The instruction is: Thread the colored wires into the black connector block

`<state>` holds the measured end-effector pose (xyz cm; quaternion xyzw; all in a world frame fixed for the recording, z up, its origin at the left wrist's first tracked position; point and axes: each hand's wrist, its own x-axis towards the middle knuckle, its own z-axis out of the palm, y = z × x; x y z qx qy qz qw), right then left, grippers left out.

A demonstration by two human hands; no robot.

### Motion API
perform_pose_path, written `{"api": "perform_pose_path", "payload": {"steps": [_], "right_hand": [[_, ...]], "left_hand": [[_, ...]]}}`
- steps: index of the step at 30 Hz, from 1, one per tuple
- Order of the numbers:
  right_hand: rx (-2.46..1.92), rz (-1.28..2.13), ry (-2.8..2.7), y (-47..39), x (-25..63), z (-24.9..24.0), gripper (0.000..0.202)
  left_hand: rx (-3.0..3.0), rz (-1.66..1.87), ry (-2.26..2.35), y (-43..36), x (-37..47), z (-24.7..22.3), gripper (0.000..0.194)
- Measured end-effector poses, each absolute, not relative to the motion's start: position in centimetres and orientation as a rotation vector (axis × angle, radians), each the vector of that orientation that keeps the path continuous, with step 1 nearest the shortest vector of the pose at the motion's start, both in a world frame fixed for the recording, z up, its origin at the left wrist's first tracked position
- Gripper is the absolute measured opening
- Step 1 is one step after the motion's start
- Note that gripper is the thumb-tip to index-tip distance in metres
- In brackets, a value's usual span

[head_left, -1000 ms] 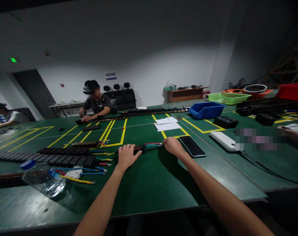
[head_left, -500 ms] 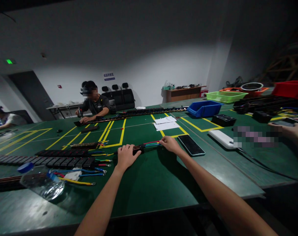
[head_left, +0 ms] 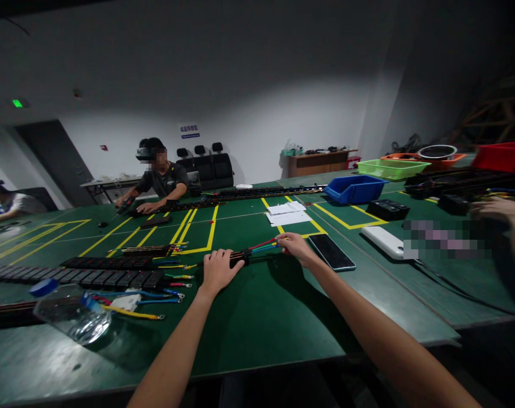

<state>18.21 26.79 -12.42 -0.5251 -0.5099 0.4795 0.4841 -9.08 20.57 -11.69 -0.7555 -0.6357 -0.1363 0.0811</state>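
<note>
Between both hands, coloured wires, tips in right grip

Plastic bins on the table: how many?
4: blue plastic bin nearest, green plastic bin behind it, orange plastic bin behind that, red plastic bin far right. Others may be hidden.

Wall sign, between 10 and 11 o'clock: top line reads "成品存放区", dark characters on a pale ground. Smaller line in the blue band under it: too small to read. Lit green sign high on the wall, 10 o'clock: marking not legible. Dark shirt on the person, between 9 and 10 o'clock: small pale chest print, unreadable. Blue bottle label, 8 o'clock: can't make out any lettering.
</note>
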Motion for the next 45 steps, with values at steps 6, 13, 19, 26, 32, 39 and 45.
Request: {"api": "perform_pose_path", "payload": {"steps": [6, 13, 19, 26, 32, 39, 45], "right_hand": [[-1.353, 1.061, -1.379, 26.6, 18.4, -12.4, 0.023], [-1.384, 1.025, -1.515, 26.7, 19.2, -12.1, 0.017], [-1.378, 1.034, -1.483, 26.6, 18.9, -12.4, 0.013], [-1.447, 1.086, -1.371, 26.9, 18.3, -13.3, 0.012], [-1.349, 1.164, -1.205, 26.8, 18.0, -13.3, 0.009], [-1.244, 1.179, -1.081, 27.1, 17.8, -13.8, 0.021], [-1.185, 1.119, -1.141, 27.3, 17.6, -13.8, 0.021]], "left_hand": [[-2.272, -0.405, -1.911, 20.4, -9.0, -11.6, 0.06], [-2.279, -0.396, -1.91, 20.4, -9.1, -11.7, 0.062], [-2.301, -0.391, -1.909, 20.5, -9.3, -11.8, 0.063], [-2.305, -0.402, -1.92, 20.4, -9.1, -11.6, 0.064], [-2.294, -0.406, -1.903, 20.3, -9.0, -11.4, 0.062], [-2.302, -0.397, -1.914, 20.1, -8.9, -11.1, 0.061], [-2.305, -0.359, -1.932, 20.0, -8.8, -10.8, 0.061]]}}
